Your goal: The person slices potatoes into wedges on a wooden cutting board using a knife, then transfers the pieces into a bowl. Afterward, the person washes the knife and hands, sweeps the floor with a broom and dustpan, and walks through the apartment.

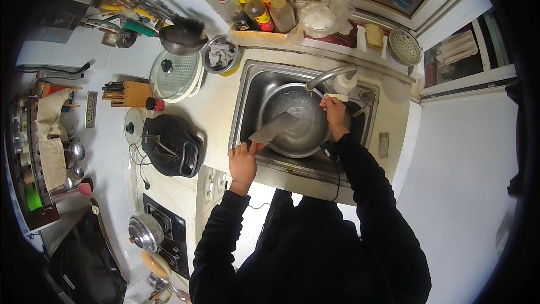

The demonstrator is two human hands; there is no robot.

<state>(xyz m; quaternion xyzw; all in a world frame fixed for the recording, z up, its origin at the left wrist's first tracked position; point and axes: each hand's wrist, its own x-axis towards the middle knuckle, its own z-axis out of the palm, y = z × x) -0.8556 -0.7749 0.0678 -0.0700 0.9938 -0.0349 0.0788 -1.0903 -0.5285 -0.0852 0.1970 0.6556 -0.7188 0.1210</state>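
My left hand (244,161) grips the near end of a flat, textured metal piece (275,128), perhaps a grater or a cleaver blade, which slants over the left side of a round metal basin (295,147). The basin sits in the stainless steel sink (249,88). At the basin's right side, below the curved faucet (333,75), my right hand (334,112) holds a small pale yellow block (336,97), whose kind I cannot tell. A white bottle (346,81) stands behind the faucet.
Left of the sink are a black electric appliance (171,145), a glass-lidded basket (175,74), a wooden knife block (137,94) and a bowl with a cloth (221,55). Sauce bottles (257,10) stand behind. A gas stove (166,228) with a lidded pot (145,232) lies at lower left.
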